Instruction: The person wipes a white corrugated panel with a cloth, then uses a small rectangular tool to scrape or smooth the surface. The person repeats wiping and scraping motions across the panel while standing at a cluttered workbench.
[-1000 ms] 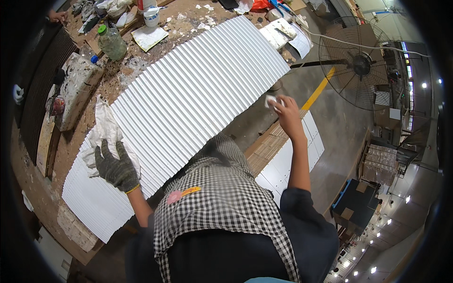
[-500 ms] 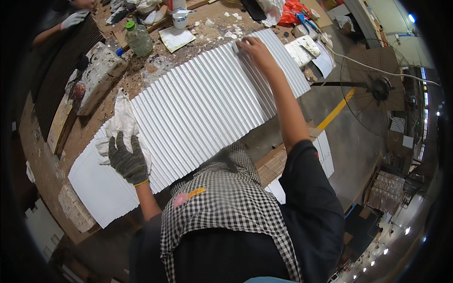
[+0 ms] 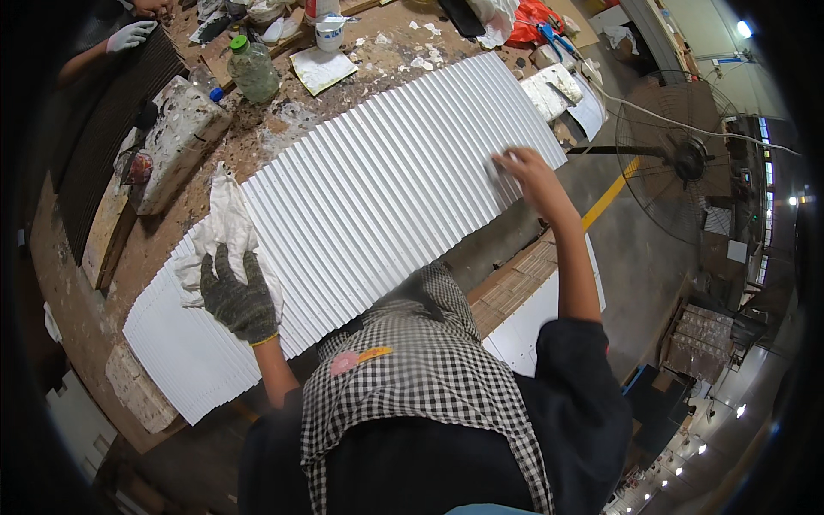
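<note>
A long row of narrow white strips (image 3: 369,197) lies side by side across the table, fanning down to flat white ends at the lower left. My left hand (image 3: 238,296), in a dark grey knitted glove, lies with fingers spread on a crumpled white cloth (image 3: 228,210) on top of the strips. My bare right hand (image 3: 534,176) is over the near edge of the strips, toward their right end. Its fingers are bent together and partly blurred; what they hold, if anything, cannot be made out.
The stained worktable (image 3: 378,64) carries a green-capped bottle (image 3: 253,73), a white cup (image 3: 329,34), paint-spattered white blocks (image 3: 184,142) and dark strips (image 3: 107,142). A co-worker's gloved hand (image 3: 131,36) is at the upper left. A standing fan (image 3: 687,159) is at the right.
My right hand has moved from the far edge of the strips toward me and to the right, to their near edge. My left hand stays on the cloth.
</note>
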The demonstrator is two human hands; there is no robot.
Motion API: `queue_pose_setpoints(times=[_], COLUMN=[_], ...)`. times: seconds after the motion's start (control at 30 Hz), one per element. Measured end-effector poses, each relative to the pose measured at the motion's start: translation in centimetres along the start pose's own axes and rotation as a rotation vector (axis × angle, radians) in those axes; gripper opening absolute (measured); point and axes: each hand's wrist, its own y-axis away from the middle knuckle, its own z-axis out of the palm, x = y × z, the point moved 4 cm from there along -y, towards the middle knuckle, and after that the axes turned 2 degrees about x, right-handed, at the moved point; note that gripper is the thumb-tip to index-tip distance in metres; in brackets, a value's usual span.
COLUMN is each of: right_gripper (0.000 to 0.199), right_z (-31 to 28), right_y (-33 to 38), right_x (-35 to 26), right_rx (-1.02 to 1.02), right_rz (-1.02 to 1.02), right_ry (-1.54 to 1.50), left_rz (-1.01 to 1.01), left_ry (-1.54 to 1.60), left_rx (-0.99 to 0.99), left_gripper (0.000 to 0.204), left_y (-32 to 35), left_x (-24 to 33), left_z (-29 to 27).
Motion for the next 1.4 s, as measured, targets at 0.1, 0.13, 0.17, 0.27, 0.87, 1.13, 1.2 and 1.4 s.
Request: queue_pose_setpoints(times=[0.1, 0.13, 0.17, 0.27, 0.87, 1.13, 1.2, 1.4], right_gripper=[0.060, 0.059, 0.058, 0.059, 0.060, 0.055, 0.055, 0.055], right_z=[-1.0, -1.2, -1.1, 0.6, 4.7, 4.9, 4.3, 4.9], right_y=[5.1, 5.4, 4.9, 0.4, -22.7, -22.6, -21.6, -17.3], right_x=[-1.9, -2.3, -3.0, -4.5, -0.3, -1.8, -1.8, -1.1], right_rx=[-0.002, 0.014, 0.022, 0.086, 0.113, 0.100, 0.243, 0.169], right_rz=[0.125, 0.155, 0.098, -0.056, -0.224, -0.116, -0.095, -0.198], right_ry=[-0.105, -0.155, -0.145, -0.063, 0.178, 0.089, 0.157, -0.060], left_rz=[0.000, 0.001, -0.002, 0.007, -0.006, -0.005, -0.002, 0.009], left_ry=[0.010, 0.000, -0.011, 0.005, -0.006, -0.029, -0.030, -0.037], left_rx=[-0.003, -0.002, 0.001, 0.002, 0.020, 0.022, 0.027, 0.040], left_gripper=[0.044, 0.044, 0.044, 0.044, 0.043, 0.045, 0.045, 0.043], left_y=[0.0, 0.0, 0.1, 0.0, -0.3, -0.1, -0.1, -0.1], left_x=[0.1, 0.1, 0.1, -0.3, 0.2, 0.0, 0.1, 0.0], left_z=[0.1, 0.1, 0.1, 0.3, -0.3, -0.3, -0.4, -0.2])
